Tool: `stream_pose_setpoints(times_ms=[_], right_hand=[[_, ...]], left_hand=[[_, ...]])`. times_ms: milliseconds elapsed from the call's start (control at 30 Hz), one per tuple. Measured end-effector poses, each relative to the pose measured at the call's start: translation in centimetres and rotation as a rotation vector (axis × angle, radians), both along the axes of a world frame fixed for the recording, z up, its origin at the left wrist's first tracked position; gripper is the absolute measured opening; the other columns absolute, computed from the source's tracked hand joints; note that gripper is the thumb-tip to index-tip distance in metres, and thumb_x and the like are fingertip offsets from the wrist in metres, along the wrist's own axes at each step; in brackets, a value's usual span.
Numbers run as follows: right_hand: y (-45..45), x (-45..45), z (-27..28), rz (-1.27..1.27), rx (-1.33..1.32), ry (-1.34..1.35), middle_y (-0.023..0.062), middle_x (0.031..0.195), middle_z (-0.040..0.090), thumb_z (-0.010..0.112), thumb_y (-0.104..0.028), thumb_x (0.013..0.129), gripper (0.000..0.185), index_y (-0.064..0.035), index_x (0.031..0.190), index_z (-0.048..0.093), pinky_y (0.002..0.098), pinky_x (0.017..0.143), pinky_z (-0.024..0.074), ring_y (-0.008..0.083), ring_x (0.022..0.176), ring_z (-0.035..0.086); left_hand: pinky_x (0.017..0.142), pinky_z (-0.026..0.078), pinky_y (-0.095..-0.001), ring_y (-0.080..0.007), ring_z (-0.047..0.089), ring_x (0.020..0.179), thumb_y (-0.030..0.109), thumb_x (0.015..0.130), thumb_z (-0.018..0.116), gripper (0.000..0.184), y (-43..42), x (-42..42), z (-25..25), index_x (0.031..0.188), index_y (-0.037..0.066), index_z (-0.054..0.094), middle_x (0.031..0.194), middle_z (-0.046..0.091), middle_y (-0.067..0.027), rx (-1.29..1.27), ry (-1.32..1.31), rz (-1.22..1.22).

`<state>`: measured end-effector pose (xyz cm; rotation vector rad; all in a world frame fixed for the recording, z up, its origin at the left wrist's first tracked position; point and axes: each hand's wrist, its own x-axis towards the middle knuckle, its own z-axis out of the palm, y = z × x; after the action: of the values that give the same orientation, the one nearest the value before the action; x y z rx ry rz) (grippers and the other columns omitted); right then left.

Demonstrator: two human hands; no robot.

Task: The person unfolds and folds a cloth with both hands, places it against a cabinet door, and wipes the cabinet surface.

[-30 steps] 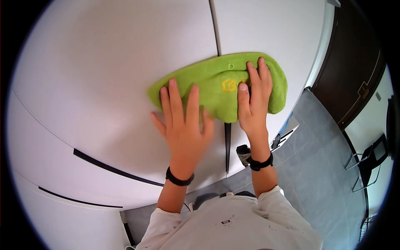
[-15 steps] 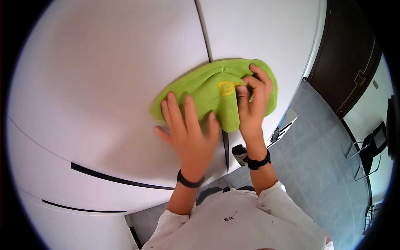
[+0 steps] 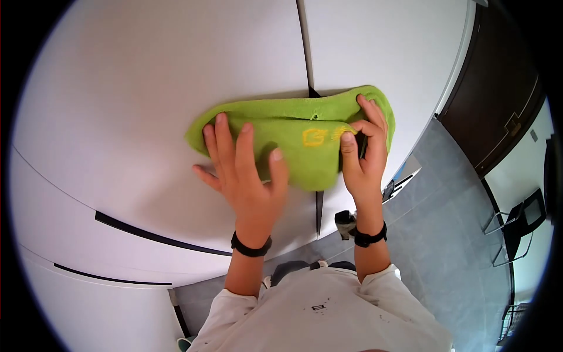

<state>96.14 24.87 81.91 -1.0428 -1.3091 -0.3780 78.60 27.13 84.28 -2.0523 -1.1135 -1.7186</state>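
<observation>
A green cloth (image 3: 299, 161) with yellow lettering lies folded against the white cabinet doors (image 3: 176, 76), across the dark gap between them. My left hand (image 3: 243, 188) is spread flat on the cloth's left part, its fingertips near the upper fold and its thumb raised. On the right, my right hand (image 3: 366, 155) grips the edge of the front flap between thumb and bent index finger; its other fingertips press the cloth behind. Some of those fingers are partly hidden by the fold. Both wrists wear black bands.
Long black handle slots (image 3: 161, 237) run along the cabinet at lower left. To the right are a grey tiled floor (image 3: 437, 234), a dark brown door (image 3: 492, 88) and a black chair with metal legs (image 3: 519, 226). A small dark and grey item (image 3: 345, 224) shows beside my right wrist.
The cloth's front flap is spread wider and flatter, showing more lettering. My left hand has moved left with the cloth's left end; my right hand has shifted slightly right and down, still gripping.
</observation>
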Motion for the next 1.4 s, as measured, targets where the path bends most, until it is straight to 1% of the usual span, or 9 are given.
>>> stream_pose_setpoints(times_ms=[133, 300, 500, 800, 900, 1100, 1267, 1333, 1400], right_hand=[[0.2, -0.6, -0.3, 0.123, 0.069, 0.137, 0.0223, 0.134, 0.043, 0.056, -0.018, 0.088, 0.032, -0.0005, 0.114, 0.051, 0.0462, 0.103, 0.0294, 0.0404, 0.125, 0.037], [0.4, -2.1, 0.8, -0.137, -0.097, 0.057, 0.0229, 0.138, 0.034, 0.057, -0.022, 0.087, 0.043, -0.0002, 0.124, 0.05, 0.0475, 0.103, 0.0276, 0.0401, 0.125, 0.032], [0.8, -3.3, 2.4, -0.172, -0.09, 0.167, 0.027, 0.138, 0.03, 0.059, -0.029, 0.087, 0.056, 0.0027, 0.129, 0.041, 0.0498, 0.102, 0.0269, 0.0428, 0.127, 0.027], [1.6, -3.0, -0.5, -0.12, -0.16, 0.135, 0.0319, 0.147, 0.01, 0.054, -0.035, 0.089, 0.065, 0.0039, 0.136, 0.031, 0.0582, 0.107, 0.0136, 0.0515, 0.135, 0.009], [1.8, -3.2, 1.9, -0.168, -0.136, -0.007, 0.0312, 0.148, 0.008, 0.054, -0.035, 0.088, 0.067, 0.0005, 0.14, 0.029, 0.0587, 0.107, 0.0108, 0.0517, 0.135, 0.006], [2.5, -5.0, 8.5, -0.149, -0.014, -0.103, 0.025, 0.149, 0.016, 0.061, -0.032, 0.087, 0.067, -0.009, 0.142, 0.032, 0.0533, 0.109, 0.0151, 0.0448, 0.138, 0.011], [0.6, -9.4, 12.8, -0.062, -0.048, -0.195, 0.0203, 0.149, 0.023, 0.059, -0.027, 0.089, 0.053, -0.0115, 0.138, 0.042, 0.0459, 0.109, 0.0198, 0.0383, 0.139, 0.016], [1.3, -12.5, 13.2, 0.056, 0.027, -0.277, 0.0194, 0.149, 0.024, 0.058, -0.026, 0.089, 0.053, -0.0126, 0.138, 0.042, 0.0472, 0.109, 0.0205, 0.0392, 0.139, 0.017], [1.8, -15.3, 13.1, 0.058, 0.082, -0.284, 0.0195, 0.149, 0.024, 0.059, -0.024, 0.088, 0.053, -0.013, 0.138, 0.042, 0.0487, 0.109, 0.0209, 0.0402, 0.138, 0.017]], left_hand=[[0.107, -0.011, -0.053, -0.0376, 0.029, 0.135, 0.027, 0.084, 0.057, 0.042, -0.3, 0.1, -0.1, 0.124, 0.013, 0.055, 0.143, 0.035, -0.0205, -0.016, 0.163, 0.143], [0.101, 0.01, -0.0662, -0.0446, 0.023, 0.135, 0.029, 0.08, 0.058, 0.049, -1.3, 1.2, 0.8, 0.127, 0.018, 0.053, 0.145, 0.027, -0.0228, -0.096, 0.181, 0.218], [0.092, 0.023, -0.0697, -0.0521, 0.02, 0.133, 0.029, 0.077, 0.057, 0.051, -2.8, 3.6, 2.8, 0.127, 0.019, 0.052, 0.145, 0.02, -0.0286, -0.128, 0.166, 0.113], [0.096, 0.014, -0.0703, -0.0549, 0.011, 0.133, 0.028, 0.081, 0.057, 0.053, -0.5, 1.9, -2.4, 0.133, 0.02, 0.048, 0.148, 0.013, -0.0302, -0.128, 0.359, 0.238], [0.098, 0.015, -0.0671, -0.0492, 0.021, 0.133, 0.033, 0.082, 0.056, 0.051, 0.0, 2.3, -0.3, 0.132, 0.027, 0.049, 0.147, 0.023, -0.0239, -0.089, 0.287, 0.244], [0.096, 0.015, -0.0704, -0.0497, 0.018, 0.135, 0.031, 0.078, 0.06, 0.057, 0.8, -1.2, 4.0, 0.133, 0.022, 0.048, 0.147, 0.023, -0.0255, -0.016, 0.19, 0.338], [0.095, 0.024, -0.0638, -0.0441, 0.025, 0.133, 0.027, 0.075, 0.061, 0.058, -0.1, -6.0, 8.3, 0.131, 0.02, 0.05, 0.148, 0.026, -0.0198, 0.063, 0.02, 0.402], [0.092, 0.031, -0.0602, -0.0457, 0.025, 0.133, 0.022, 0.075, 0.063, 0.057, -0.1, -9.5, 9.3, 0.131, 0.018, 0.049, 0.147, 0.025, -0.0209, 0.092, -0.147, 0.22], [0.094, 0.037, -0.0502, -0.0448, 0.035, 0.125, 0.011, 0.071, 0.066, 0.054, 0.2, -12.4, 9.7, 0.124, 0.017, 0.055, 0.135, 0.04, -0.0212, 0.2, -0.08, 0.309]])
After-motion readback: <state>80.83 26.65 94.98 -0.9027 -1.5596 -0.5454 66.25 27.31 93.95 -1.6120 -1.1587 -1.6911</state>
